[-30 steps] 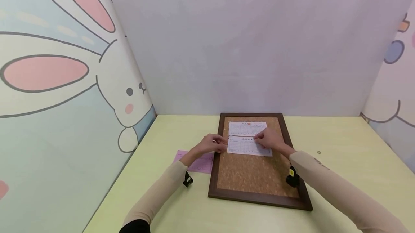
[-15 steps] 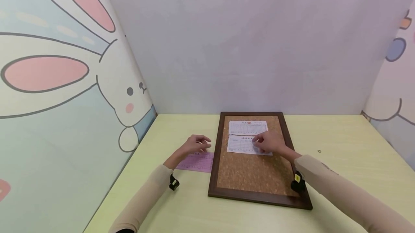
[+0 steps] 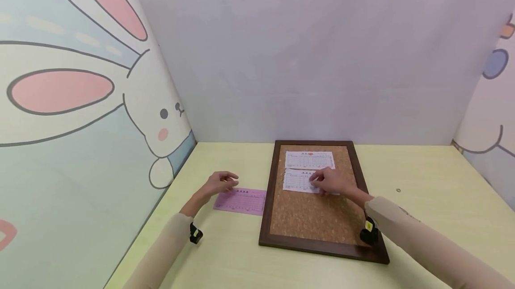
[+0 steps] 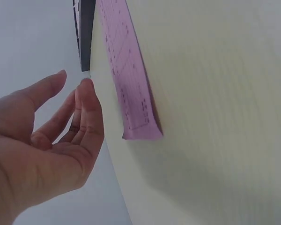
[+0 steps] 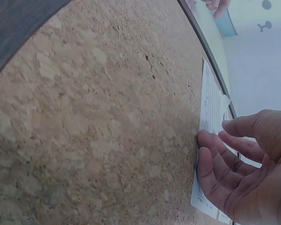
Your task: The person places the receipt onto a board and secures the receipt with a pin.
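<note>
A framed cork board (image 3: pixel 314 217) lies on the table with two printed white slips on it. My right hand (image 3: pixel 331 182) rests on the lower white slip (image 3: pixel 295 180), covering its right part. In the right wrist view its fingers curl loosely and touch the paper, with the thumb apart from them. The upper white slip (image 3: pixel 310 159) lies just above, uncovered. Left of the board is a pink printed slip (image 3: pixel 241 202). My left hand (image 3: pixel 217 184) hovers at that slip's far left corner. The left wrist view shows its fingers (image 4: pixel 91 122) loosely bent, holding nothing.
The dark wooden frame (image 3: pixel 322 246) borders the board, its left side right by the pink slip. A small ring-like object (image 3: pixel 398 190) lies on the table to the right. Walls with a printed rabbit (image 3: pixel 161 123) stand at the left and back.
My left hand has moved left, from the lower white slip's edge to the pink slip's far corner. My right hand stays on the lower slip, shifting slightly left.
</note>
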`<state>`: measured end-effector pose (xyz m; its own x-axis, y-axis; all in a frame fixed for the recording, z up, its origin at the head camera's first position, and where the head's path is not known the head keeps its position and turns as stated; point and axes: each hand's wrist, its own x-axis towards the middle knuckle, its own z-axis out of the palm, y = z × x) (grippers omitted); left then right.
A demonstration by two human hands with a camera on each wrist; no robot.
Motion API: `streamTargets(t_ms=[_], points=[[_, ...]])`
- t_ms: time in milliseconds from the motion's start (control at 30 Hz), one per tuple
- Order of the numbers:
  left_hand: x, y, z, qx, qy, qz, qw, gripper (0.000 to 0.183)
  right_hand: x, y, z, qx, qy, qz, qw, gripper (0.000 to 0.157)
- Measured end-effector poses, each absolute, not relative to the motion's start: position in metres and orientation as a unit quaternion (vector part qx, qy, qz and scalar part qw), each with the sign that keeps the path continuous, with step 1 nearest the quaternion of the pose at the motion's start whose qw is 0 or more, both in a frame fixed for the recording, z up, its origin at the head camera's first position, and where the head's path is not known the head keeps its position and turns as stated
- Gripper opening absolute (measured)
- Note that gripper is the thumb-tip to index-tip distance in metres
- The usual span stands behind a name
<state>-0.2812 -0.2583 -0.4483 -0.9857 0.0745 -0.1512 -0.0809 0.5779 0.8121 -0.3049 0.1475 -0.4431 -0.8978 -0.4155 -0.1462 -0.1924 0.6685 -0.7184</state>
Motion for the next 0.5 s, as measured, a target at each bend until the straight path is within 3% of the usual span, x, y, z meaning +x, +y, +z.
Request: streamTargets(t_ms=[500], points=[[-0.271, -0.298, -0.456, -0.065, 0.896, 0.436, 0.059, 0.036, -0.297, 0.142, -0.448, -0.196, 0.864, -0.424, 0.188, 0.021]])
